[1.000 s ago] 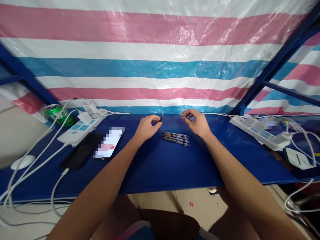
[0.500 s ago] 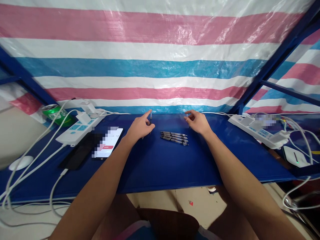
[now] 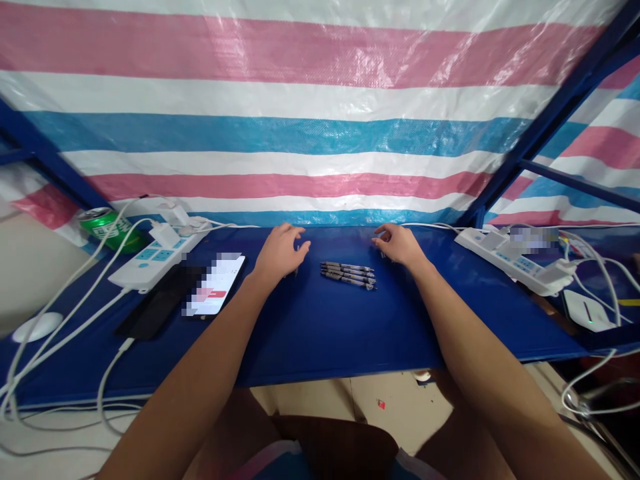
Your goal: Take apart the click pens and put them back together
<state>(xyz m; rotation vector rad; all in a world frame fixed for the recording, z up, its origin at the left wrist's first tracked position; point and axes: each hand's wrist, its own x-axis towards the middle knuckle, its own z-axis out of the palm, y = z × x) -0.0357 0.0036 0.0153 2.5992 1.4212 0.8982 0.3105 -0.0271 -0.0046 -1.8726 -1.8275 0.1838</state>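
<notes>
Several grey-and-black pens lie side by side on the blue tabletop between my two hands. To the left of them, my left hand is low over the table, its thumb apart from the fingers. Small slim parts of something, perhaps pens, show beneath its palm, mostly hidden. On the other side, my right hand hovers near the back edge with fingers loosely curved and a gap at the thumb. Under it a small thin piece shows, too covered to name.
A lit phone, a black device, a white power strip and a green can are at left. Another power strip and a white box sit at right, among cables. Striped sheeting hangs behind.
The upright pen in my left hand no longer shows; its fingers have lowered and parted from the thumb. My right hand has shifted slightly down and right. The row of pens stays put.
</notes>
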